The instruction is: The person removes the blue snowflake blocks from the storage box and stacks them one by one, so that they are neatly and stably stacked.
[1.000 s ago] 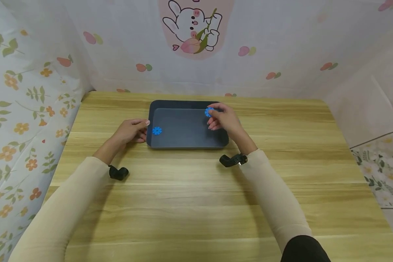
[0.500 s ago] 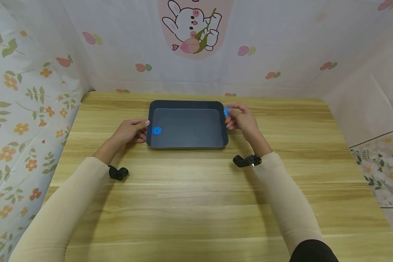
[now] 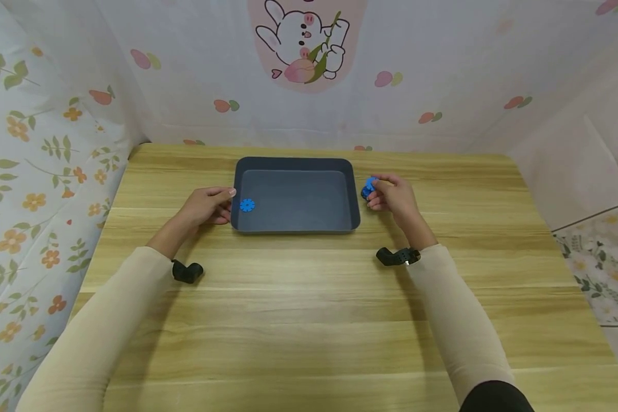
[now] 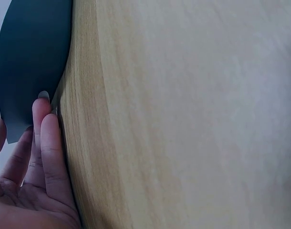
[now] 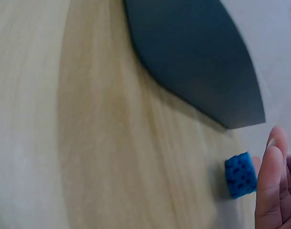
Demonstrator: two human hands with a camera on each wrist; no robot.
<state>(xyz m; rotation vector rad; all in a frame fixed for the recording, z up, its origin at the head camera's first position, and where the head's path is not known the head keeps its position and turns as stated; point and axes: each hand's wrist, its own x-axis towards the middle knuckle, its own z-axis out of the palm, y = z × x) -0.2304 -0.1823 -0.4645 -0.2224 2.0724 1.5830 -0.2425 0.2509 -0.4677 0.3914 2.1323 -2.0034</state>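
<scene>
A grey rectangular tray (image 3: 298, 224) lies on the table, with one blue notched disc (image 3: 247, 205) flat inside near its left end. My left hand (image 3: 206, 206) holds the tray's left rim, thumb on top and fingers against the outer wall, as the left wrist view shows too. Just beyond the tray's right side, my right hand (image 3: 395, 199) pinches another blue notched disc (image 3: 372, 183) between thumb and forefinger. Below that disc stands a short stack of blue discs (image 5: 240, 175), partly covered by the hand in the head view.
The wooden table (image 3: 288, 320) extends in front of the tray and to both sides. A patterned cloth (image 3: 309, 126) hangs behind the table's back edge, and a floral cloth (image 3: 36, 189) hangs on the left.
My right hand, pinching the disc, has moved right from above the tray to the disc stack beside it, which now shows. The left hand has stayed on the rim.
</scene>
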